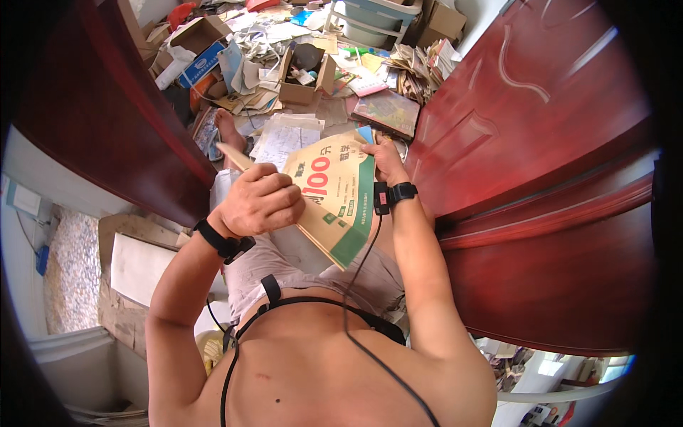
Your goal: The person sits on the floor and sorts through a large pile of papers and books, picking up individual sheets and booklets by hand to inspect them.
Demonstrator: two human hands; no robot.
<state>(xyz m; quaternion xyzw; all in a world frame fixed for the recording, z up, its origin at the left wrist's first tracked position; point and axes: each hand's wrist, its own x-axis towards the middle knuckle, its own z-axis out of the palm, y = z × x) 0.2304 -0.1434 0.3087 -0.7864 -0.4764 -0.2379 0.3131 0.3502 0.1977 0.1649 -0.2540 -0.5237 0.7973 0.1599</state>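
A paper workbook (341, 197) with a tan and green cover and large red print is held up in front of my body, between both hands. My left hand (261, 202) is closed in a fist around its spine or folded edge. At the far upper corner, my right hand (385, 157) pinches the workbook, thumb on the cover and fingers behind. Part of the cover is hidden by my left hand. Beyond the workbook, handwritten sheets (285, 136) lie on the floor near a bare foot.
Red doors (512, 133) stand at both sides. The floor ahead is strewn with papers, an open cardboard box (299, 93) with odds and ends, a flat picture box (387, 112), a stack of old papers (416, 69) and a plastic drawer unit (373, 21). A cable hangs from my right wrist.
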